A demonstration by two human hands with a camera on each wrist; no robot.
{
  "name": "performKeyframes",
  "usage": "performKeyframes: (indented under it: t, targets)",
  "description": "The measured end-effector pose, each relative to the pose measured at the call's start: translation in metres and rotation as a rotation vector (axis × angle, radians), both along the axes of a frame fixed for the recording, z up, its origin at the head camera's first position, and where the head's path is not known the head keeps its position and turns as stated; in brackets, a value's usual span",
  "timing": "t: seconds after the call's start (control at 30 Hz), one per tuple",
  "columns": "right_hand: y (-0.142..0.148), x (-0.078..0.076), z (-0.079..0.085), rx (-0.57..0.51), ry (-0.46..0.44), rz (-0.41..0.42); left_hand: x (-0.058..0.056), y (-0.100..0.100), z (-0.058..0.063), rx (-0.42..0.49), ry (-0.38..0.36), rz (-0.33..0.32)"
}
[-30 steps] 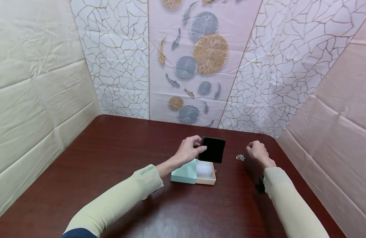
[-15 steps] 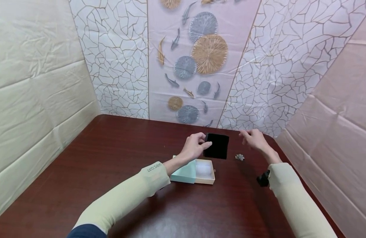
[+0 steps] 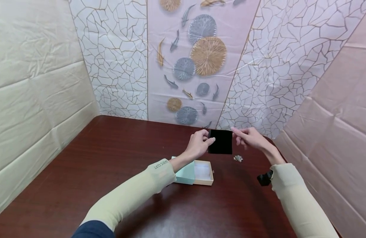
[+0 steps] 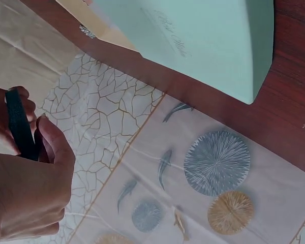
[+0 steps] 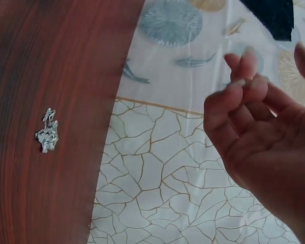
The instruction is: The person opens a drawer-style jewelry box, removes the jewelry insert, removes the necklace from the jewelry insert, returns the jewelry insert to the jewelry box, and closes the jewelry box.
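jutting from left grip (image 3: 197,145): black pad (image 3: 222,142)

Box (image 3: 185,175) part-hidden by L sleeve (image 3: 163,175); silver bits (image 3: 238,158) too small to ID; pad (image 5: 277,18) cut off, top of R-wrist cam.

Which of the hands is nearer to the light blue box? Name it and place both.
Left. The left hand holds the black square up near the far side of the box; the right hand is farther off to the right.
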State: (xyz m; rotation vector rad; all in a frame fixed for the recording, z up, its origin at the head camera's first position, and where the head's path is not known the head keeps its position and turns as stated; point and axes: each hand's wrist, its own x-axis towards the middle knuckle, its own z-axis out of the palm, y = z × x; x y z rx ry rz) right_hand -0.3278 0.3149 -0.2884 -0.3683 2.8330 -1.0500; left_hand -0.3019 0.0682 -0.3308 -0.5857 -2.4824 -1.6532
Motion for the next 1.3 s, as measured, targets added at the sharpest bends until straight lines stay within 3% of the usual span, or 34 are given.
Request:
performKeyframes:
  t: [0.17,0.43,0.63,0.77,0.9,1.13,1.2,1.3]
  targets:
    - [-0.003,0.002,0.002,0.083,-0.005,0.093,-0.002,-0.001,0.000,-0.013,0.007,-0.002]
    - [-0.011,0.004,0.002,0.020,-0.031,0.187,-0.004,-0.010,-0.001,0.024,-0.016,-0.017]
    - [-0.015,0.004,-0.001,0.000,-0.061,0.215,-0.002,-0.017,0.000,0.025,-0.048,-0.046]
    - [-0.015,0.002,-0.001,-0.010,-0.087,0.215,-0.003,-0.027,-0.003,-0.042,-0.071,-0.093]
    - [-0.012,0.001,0.001,0.014,-0.095,0.212,-0.006,-0.043,-0.008,-0.229,-0.083,-0.161]
    - [-0.005,0.002,0.001,0.073,-0.129,0.221,-0.002,-0.075,-0.019,-0.907,-0.097,-0.354]
    - [-0.004,0.003,-0.002,0.083,-0.155,0.215,0.000,-0.080,-0.022,-0.991,-0.116,-0.386]
    - [-0.004,0.005,-0.007,0.090,-0.194,0.224,0.001,-0.085,-0.028,-1.025,-0.123,-0.399]
